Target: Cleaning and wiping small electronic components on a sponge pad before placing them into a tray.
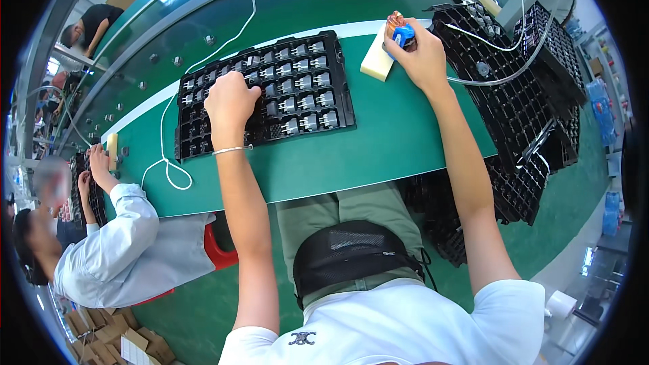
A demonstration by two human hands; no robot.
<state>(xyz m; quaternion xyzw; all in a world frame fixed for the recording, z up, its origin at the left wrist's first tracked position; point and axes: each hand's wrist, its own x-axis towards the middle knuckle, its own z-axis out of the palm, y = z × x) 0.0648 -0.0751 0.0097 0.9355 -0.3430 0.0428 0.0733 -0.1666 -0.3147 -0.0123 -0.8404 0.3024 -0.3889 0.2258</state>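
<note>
My left hand (230, 103) is closed above a black compartment tray (260, 136), its knuckles up. Whatever its fingers grip, if anything, is hidden. Small dark plug-like parts with silver prongs (308, 102) fill many of the tray's pockets, mainly in the middle and right columns; some pockets at the lower left look bare. To the tray's right, my right hand (422, 57) is wrapped round a small blue and copper-coloured object (401, 32) whose kind I cannot make out. It is held over a pale yellow foam block (376, 62) on the green bench (324, 162).
Several stacked black trays (503, 94) lean at the bench's right end, with a clear hose (497, 81) curving across. A looped white cord (164, 128) lies left of my tray. A co-worker in a light blue shirt (111, 243) sits on the left. Cardboard boxes (115, 334) lie at lower left.
</note>
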